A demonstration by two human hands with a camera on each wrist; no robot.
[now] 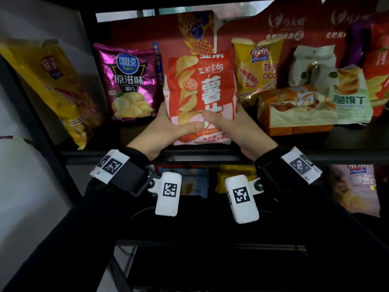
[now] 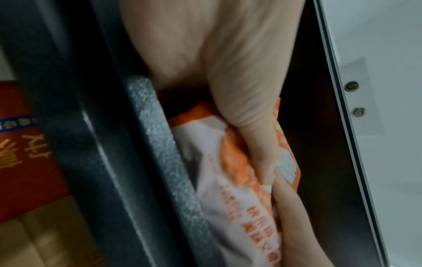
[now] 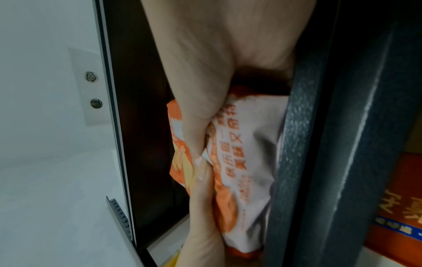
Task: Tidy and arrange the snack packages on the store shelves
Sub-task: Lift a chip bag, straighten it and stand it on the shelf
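Note:
An orange-and-white potato chip bag (image 1: 200, 91) stands upright at the middle of the dark shelf (image 1: 315, 144). Both hands hold its lower part. My left hand (image 1: 168, 125) wraps the bag's left side with the thumb across the front. My right hand (image 1: 231, 125) wraps the right side, thumb on the front too. In the left wrist view the bag (image 2: 230, 180) is squeezed under the left thumb (image 2: 251, 126). The right wrist view shows the bag (image 3: 246, 162) under the right thumb (image 3: 196, 126). The fingers behind the bag are hidden.
A purple chip bag (image 1: 130, 81) stands left of the held bag, and a yellow bag (image 1: 56, 87) leans at the far left. A yellow shrimp-cracker bag (image 1: 256, 68) stands to the right, beside orange (image 1: 294, 108) and green-white (image 1: 347, 98) packs lying flat. More packages (image 1: 231, 178) sit on the shelf below.

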